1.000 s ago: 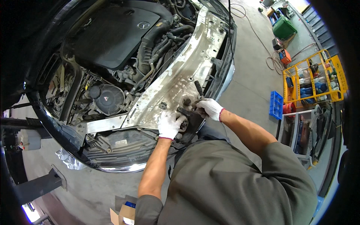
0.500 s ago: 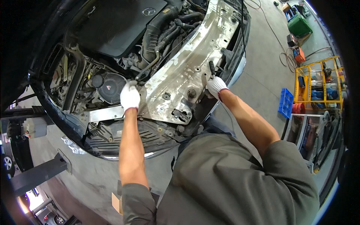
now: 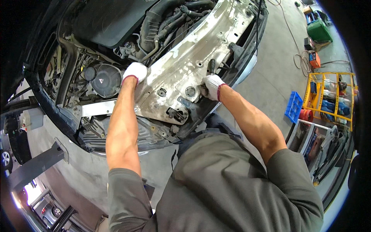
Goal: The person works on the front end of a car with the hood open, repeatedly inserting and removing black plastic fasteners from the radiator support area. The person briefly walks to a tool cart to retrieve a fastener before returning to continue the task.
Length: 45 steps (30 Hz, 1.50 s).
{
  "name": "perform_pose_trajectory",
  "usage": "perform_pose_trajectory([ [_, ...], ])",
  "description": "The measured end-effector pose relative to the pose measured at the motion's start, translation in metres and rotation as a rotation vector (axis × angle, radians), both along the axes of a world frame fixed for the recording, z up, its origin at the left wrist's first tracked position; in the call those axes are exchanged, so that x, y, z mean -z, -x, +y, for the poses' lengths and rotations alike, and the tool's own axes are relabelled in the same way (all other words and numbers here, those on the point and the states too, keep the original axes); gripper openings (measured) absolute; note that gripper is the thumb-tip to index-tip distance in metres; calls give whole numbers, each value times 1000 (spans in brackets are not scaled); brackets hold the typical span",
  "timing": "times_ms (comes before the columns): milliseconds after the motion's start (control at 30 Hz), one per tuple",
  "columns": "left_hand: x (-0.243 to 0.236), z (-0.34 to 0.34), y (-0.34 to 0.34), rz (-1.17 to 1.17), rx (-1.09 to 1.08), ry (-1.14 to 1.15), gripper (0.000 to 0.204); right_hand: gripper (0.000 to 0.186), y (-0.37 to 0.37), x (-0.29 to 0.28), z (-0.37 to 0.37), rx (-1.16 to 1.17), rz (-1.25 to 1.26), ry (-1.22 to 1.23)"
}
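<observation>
A long, worn, silvery metal panel [image 3: 174, 73] with patches of bare metal and several holes lies across the front of an open engine bay. My left hand [image 3: 135, 72], in a white knit glove, is closed at the panel's inner edge, near a round black cap-like cover [image 3: 105, 80]. Its fingertips are hidden. On the panel's outer side, my gloved right hand [image 3: 212, 87] is closed at the shaft end of a black-handled tool [image 3: 211, 66], whose handle points away from me. Dark grime covers that glove's fingers. A round hole [image 3: 190, 91] sits just left of it.
A dark engine cover [image 3: 112, 19] and ribbed hose [image 3: 150, 31] lie beyond my left hand. At the right stand a blue crate [image 3: 293, 107], a yellow rack [image 3: 328, 96] and a metal trolley [image 3: 309, 143]. A grey lift arm [image 3: 34, 168] extends at the left.
My left hand has moved farther away along the panel's inner edge. My right hand has shifted slightly left, toward the round hole, and the black handle has shifted with it. The whole view has moved a little.
</observation>
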<state>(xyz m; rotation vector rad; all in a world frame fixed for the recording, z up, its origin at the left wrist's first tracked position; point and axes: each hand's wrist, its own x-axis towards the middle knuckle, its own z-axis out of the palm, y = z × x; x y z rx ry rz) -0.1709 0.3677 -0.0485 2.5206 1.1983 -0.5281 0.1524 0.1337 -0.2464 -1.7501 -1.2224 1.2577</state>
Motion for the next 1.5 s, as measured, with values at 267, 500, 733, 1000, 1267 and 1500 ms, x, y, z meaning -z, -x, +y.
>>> perform_pose_trajectory([
  [267,4,-18,21,-193,-396,125,36,15,42,-126,7,327,375,448],
  [500,19,-11,32,-181,-369,173,35,9,31,-113,17,-543,-543,-60],
  [733,3,-23,31,-209,-445,151,35,4,40,-96,9,-6,120,405],
  [1000,16,-21,36,-232,-490,136,34,17,43,-165,25,-749,-879,-110],
  [1267,-13,-45,11,-387,-676,197,34,39,-6,-276,-46,40,325,472],
  [1500,-36,-163,13,-764,-948,174,37,35,-43,-231,-35,-557,-451,-150],
])
